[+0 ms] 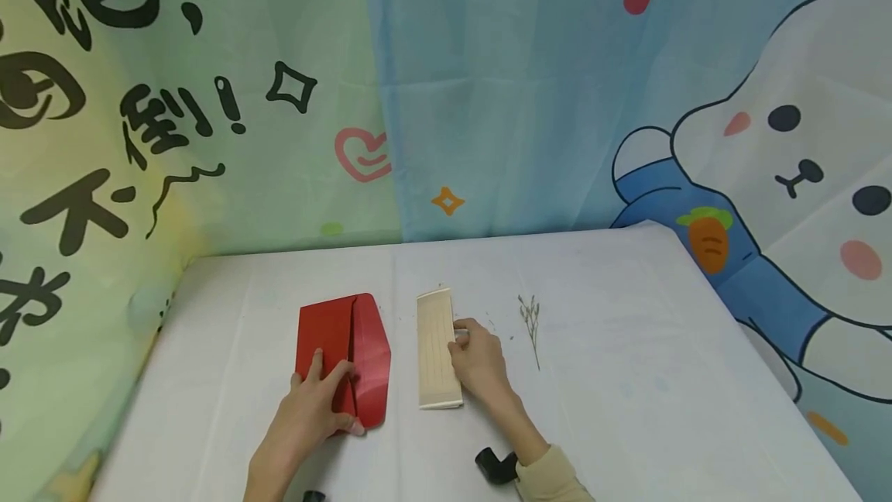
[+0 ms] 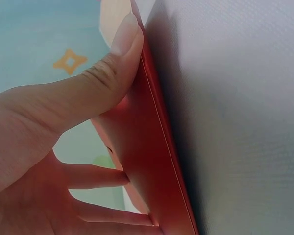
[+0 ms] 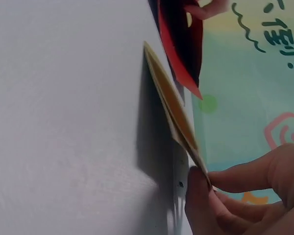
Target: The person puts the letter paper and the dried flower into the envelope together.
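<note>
A red envelope lies on the white table, its flap folded out to the right. My left hand rests on it with the fingers spread. In the left wrist view the thumb presses close to the envelope's lower edge. Right of the envelope is a folded cream sheet of paper with faint vertical lines. My right hand pinches its right edge between thumb and fingers. From the right wrist, the folded layers show slightly parted, that edge raised off the table.
A small dried flower sprig lies right of my right hand, with tiny crumbs nearby. A black curved piece is at my right wrist by the sleeve. Printed cloth curtains stand behind the table and at its sides.
</note>
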### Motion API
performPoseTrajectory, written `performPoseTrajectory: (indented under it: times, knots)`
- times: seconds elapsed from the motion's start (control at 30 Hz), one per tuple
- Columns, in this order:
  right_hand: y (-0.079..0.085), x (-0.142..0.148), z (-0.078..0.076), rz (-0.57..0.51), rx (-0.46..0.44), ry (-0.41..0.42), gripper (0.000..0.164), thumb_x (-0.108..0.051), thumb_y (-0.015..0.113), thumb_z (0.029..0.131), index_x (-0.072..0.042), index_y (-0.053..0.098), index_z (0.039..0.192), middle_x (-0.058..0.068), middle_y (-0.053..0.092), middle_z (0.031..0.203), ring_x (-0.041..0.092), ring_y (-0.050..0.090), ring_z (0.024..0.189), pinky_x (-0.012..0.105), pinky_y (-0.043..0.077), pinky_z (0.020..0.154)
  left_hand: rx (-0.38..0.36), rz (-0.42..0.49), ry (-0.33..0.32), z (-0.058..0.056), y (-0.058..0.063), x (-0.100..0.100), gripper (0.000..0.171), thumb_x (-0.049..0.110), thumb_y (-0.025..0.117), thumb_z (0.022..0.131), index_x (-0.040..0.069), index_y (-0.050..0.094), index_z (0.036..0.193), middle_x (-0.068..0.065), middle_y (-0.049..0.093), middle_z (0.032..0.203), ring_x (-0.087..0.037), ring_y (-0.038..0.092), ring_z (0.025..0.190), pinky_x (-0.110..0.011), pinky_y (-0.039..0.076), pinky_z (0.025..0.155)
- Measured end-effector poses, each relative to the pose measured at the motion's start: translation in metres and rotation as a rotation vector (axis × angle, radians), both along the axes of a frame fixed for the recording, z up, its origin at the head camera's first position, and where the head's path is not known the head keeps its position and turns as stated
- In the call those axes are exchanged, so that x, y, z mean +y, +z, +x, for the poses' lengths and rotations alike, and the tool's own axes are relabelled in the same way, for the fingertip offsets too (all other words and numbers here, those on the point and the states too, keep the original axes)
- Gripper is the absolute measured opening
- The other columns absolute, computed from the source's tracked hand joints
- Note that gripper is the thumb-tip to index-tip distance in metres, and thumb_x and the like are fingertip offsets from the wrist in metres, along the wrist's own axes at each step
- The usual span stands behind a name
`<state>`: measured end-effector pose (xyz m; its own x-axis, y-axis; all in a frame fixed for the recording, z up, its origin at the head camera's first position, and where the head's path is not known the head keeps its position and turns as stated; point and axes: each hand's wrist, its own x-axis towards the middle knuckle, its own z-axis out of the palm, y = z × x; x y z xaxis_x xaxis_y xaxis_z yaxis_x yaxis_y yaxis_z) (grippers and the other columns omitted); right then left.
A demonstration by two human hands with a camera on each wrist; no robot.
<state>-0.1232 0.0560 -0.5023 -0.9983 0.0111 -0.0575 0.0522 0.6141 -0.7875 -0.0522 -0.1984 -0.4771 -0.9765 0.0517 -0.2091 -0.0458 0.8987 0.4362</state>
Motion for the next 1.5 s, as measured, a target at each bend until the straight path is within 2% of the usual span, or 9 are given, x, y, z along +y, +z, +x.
performPoseTrajectory:
  times: [0.1,0.23,0.33,0.47,0.8,1.03,1.2,1.5]
  knots:
    - [-0.001,0.004,-0.001,-0.093,-0.014,0.031,0.033,-0.002,0.067,0.092,0.003,0.066,0.125,0.010,0.074,0.084,0.015,0.064,0.058,0.027,0.050,0.055,-0.006,0.005,0.000,0.000,-0.001,0.000,0.073,0.035,0.098,0.064,0.023,0.060,0.125,-0.036,0.037,0.155,-0.057,0.048,0.116,-0.056,0.058,0.072]
    - [-0.002,0.007,-0.002,-0.241,-0.051,0.057,0.034,-0.001,0.065,0.093,0.003,0.065,0.127,0.011,0.076,0.084,0.018,0.064,0.050,0.028,0.052,0.052,0.006,0.001,-0.006,-0.001,-0.001,0.000,0.073,0.035,0.098,0.064,0.023,0.060,0.125,-0.037,0.037,0.154,-0.060,0.049,0.116,-0.059,0.057,0.074]
    - [-0.004,0.005,-0.002,-0.329,-0.089,0.085,0.036,-0.001,0.065,0.093,0.002,0.064,0.129,0.012,0.077,0.088,0.022,0.065,0.051,0.032,0.055,0.053,-0.001,-0.003,-0.001,-0.001,0.000,0.000,0.073,0.035,0.098,0.063,0.022,0.060,0.125,-0.037,0.037,0.154,-0.061,0.048,0.117,-0.061,0.058,0.075]
    - [-0.005,0.000,-0.002,-0.382,-0.118,0.116,0.037,-0.002,0.067,0.093,0.002,0.063,0.129,0.012,0.077,0.090,0.023,0.067,0.055,0.034,0.057,0.056,-0.007,-0.007,0.001,0.000,-0.001,-0.001,0.073,0.036,0.098,0.063,0.022,0.060,0.124,-0.037,0.037,0.154,-0.061,0.048,0.116,-0.060,0.058,0.074]
    - [-0.005,-0.013,-0.004,-0.468,-0.136,0.212,0.037,0.001,0.066,0.093,0.006,0.060,0.130,0.021,0.076,0.094,0.019,0.072,0.066,0.043,0.061,0.058,-0.001,-0.009,0.004,-0.001,0.002,0.001,0.072,0.035,0.098,0.061,0.022,0.060,0.121,-0.036,0.039,0.153,-0.062,0.050,0.112,-0.060,0.057,0.073]
    - [0.000,-0.029,-0.006,-0.419,-0.141,0.242,0.037,0.000,0.068,0.093,0.004,0.062,0.129,0.017,0.077,0.092,0.019,0.070,0.063,0.041,0.061,0.057,-0.038,-0.019,0.021,-0.002,0.002,0.001,0.074,0.036,0.098,0.063,0.022,0.059,0.124,-0.035,0.038,0.154,-0.066,0.046,0.120,-0.065,0.057,0.080]
    - [0.000,-0.039,-0.009,-0.431,-0.168,0.259,0.037,0.000,0.068,0.093,0.003,0.062,0.129,0.017,0.077,0.093,0.023,0.070,0.061,0.040,0.061,0.056,-0.065,-0.018,0.025,-0.004,0.001,0.000,0.072,0.036,0.097,0.065,0.023,0.059,0.125,-0.036,0.035,0.156,-0.067,0.045,0.121,-0.068,0.055,0.082]
    - [-0.008,-0.051,-0.013,-0.445,-0.185,0.289,0.035,0.000,0.068,0.092,0.002,0.063,0.127,0.017,0.077,0.093,0.022,0.071,0.062,0.036,0.060,0.055,-0.028,-0.022,0.009,-0.003,0.000,-0.001,0.076,0.038,0.097,0.064,0.023,0.060,0.128,-0.036,0.038,0.155,-0.070,0.045,0.121,-0.069,0.054,0.082]
